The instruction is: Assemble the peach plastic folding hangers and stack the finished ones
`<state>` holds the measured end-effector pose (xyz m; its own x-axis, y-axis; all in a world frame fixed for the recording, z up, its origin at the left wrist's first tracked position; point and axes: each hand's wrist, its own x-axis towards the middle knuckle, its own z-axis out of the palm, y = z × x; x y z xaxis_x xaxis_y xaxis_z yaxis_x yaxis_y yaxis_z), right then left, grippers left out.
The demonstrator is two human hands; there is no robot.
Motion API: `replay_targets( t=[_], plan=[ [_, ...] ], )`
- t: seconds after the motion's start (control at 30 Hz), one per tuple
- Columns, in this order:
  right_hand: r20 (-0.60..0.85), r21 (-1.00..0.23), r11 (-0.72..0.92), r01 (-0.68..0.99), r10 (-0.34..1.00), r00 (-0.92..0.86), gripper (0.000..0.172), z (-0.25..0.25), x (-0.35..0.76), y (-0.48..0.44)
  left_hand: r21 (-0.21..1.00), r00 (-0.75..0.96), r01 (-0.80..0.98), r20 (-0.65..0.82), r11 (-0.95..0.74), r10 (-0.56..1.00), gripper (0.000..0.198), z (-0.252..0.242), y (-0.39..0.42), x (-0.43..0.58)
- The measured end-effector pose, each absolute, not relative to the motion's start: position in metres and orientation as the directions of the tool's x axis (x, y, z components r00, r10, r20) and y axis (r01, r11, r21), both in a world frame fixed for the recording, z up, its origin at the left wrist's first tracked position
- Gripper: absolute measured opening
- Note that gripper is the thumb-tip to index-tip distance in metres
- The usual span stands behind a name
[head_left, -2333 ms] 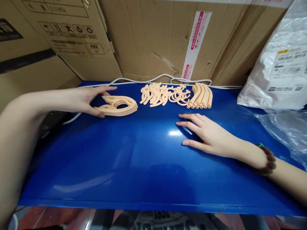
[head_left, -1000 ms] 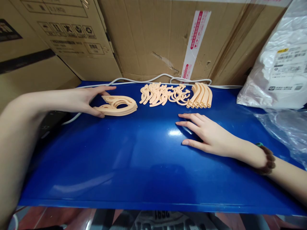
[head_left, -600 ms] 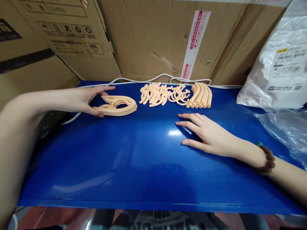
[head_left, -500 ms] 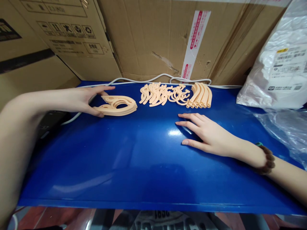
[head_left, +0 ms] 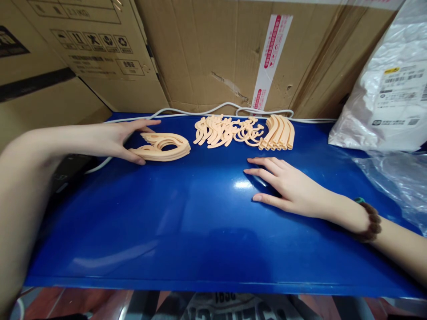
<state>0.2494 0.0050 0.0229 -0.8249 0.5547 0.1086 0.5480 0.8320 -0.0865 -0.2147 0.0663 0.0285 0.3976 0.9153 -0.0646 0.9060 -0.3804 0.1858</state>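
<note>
My left hand [head_left: 116, 140] is at the left end of a stack of curved beige plastic pieces [head_left: 168, 153]. Its thumb touches the near side of the stack, while the index finger stretches out past the far side; the other fingers are partly hidden. Palm down on the blue table [head_left: 160, 240], my right hand [head_left: 283, 186] lies with its fingers apart and nothing in them. Beyond it are a row of nested, hollow curved pieces [head_left: 278, 132], small hook-shaped pieces [head_left: 251, 133] and a loose pile of slim wavy pieces [head_left: 215, 131], all beige.
Cardboard boxes [head_left: 207, 53] stand along the back and left. A white cable [head_left: 187, 112] runs in front of them. On the right are a white plastic mailing bag [head_left: 383, 98] with a label and some clear plastic film [head_left: 393, 186].
</note>
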Motion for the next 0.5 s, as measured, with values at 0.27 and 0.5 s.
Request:
replay_targets(
  t=[0.27, 0.5],
  plan=[
    [0.115, -0.097, 0.832, 0.547, 0.555, -0.824, 0.057, 0.023, 0.251, 0.005, 0.246, 0.397, 0.866, 0.189, -0.435, 0.898, 0.098, 0.054, 0.037, -0.137],
    [0.112, -0.098, 0.831, 0.547, 0.555, -0.824, 0.057, 0.024, 0.249, 0.004, 0.245, 0.629, 0.706, 0.216, -0.665, 0.747, 0.066, 0.031, 0.002, -0.049]
  ],
)
